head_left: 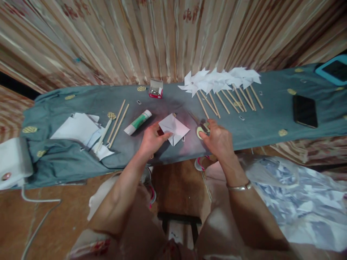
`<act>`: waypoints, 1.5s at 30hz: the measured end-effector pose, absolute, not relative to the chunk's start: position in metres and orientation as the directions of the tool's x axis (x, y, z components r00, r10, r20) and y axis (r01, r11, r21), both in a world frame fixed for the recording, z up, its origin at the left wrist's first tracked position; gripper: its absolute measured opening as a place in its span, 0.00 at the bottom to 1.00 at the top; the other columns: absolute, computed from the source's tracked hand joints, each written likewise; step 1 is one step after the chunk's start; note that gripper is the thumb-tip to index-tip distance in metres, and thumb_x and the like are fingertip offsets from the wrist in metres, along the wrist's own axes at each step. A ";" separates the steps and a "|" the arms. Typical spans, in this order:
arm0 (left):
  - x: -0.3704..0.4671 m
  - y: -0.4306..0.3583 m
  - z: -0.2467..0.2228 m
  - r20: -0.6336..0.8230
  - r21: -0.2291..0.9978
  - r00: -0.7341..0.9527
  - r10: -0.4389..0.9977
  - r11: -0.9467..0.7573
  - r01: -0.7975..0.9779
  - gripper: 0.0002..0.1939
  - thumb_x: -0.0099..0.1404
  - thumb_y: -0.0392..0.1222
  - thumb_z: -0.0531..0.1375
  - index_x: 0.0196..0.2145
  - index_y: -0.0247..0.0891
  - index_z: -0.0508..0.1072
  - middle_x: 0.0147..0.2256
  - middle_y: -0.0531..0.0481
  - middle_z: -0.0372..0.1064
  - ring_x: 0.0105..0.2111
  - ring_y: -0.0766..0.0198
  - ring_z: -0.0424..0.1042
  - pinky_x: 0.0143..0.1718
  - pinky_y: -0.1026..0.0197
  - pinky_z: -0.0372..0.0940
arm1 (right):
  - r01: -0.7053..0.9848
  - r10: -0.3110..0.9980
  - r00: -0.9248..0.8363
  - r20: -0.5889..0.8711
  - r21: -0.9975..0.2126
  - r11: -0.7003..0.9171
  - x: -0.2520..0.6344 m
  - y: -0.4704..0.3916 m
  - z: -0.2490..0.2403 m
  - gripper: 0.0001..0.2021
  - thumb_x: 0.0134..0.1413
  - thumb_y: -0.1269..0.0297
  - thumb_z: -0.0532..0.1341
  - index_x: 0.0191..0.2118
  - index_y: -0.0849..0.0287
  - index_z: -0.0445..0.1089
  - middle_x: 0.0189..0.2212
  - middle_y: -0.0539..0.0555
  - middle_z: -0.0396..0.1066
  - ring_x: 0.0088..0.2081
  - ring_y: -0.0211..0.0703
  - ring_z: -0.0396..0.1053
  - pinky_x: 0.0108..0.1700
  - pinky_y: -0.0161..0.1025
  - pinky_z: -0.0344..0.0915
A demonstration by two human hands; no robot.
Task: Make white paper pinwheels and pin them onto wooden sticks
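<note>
A square of white paper (177, 126), with a slit at its near corner, is pinched between the thumb and fingers of my left hand (154, 139). To its right, my right hand (219, 139) has its thumb and fingers on the pale green handles of the scissors (200, 130). The scissor blades point away and to the left, over the cloth. Left of the paper lies a white and green glue tube (138, 122). Several white paper pinwheels (214, 81) on wooden sticks lie in a row behind my right hand.
A small red box of pins (155, 89) stands open near the back edge. Two loose sticks (118, 122), a pen (104, 135) and paper sheets (77, 130) lie left. A black phone (305, 111) is at right. A white appliance (15, 162) sits at far left.
</note>
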State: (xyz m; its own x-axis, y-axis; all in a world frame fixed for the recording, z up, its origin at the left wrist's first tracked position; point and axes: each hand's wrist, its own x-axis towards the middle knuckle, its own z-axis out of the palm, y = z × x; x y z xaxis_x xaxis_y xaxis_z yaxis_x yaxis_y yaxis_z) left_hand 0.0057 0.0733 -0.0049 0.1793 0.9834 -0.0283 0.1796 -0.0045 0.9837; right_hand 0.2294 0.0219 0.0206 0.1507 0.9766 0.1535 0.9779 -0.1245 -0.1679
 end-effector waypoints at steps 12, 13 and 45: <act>0.003 0.061 -0.011 0.406 0.521 0.404 0.820 -0.571 0.635 0.18 0.67 0.37 0.53 0.54 0.38 0.69 0.59 0.40 0.65 0.64 0.51 0.57 0.62 0.43 0.57 | 0.964 0.958 0.085 0.275 -0.267 -0.009 0.228 0.023 0.022 0.15 0.61 0.64 0.56 0.47 0.66 0.74 0.45 0.63 0.76 0.46 0.56 0.70 0.49 0.48 0.65; 0.008 0.059 -0.014 0.388 0.512 0.435 0.812 -0.583 0.631 0.18 0.67 0.37 0.53 0.54 0.37 0.68 0.60 0.38 0.64 0.65 0.50 0.55 0.64 0.42 0.55 | 0.957 0.946 0.062 0.317 -0.289 0.034 0.225 0.023 0.022 0.15 0.62 0.64 0.55 0.47 0.65 0.74 0.47 0.62 0.76 0.47 0.55 0.69 0.51 0.48 0.65; -0.023 0.058 0.000 0.475 0.456 0.297 0.828 -0.520 0.722 0.24 0.67 0.44 0.57 0.58 0.34 0.63 0.60 0.35 0.62 0.62 0.50 0.59 0.62 0.44 0.56 | 0.935 0.932 -0.252 0.259 -0.183 0.304 0.184 0.025 0.002 0.15 0.63 0.71 0.51 0.46 0.66 0.74 0.47 0.62 0.75 0.46 0.52 0.70 0.51 0.46 0.65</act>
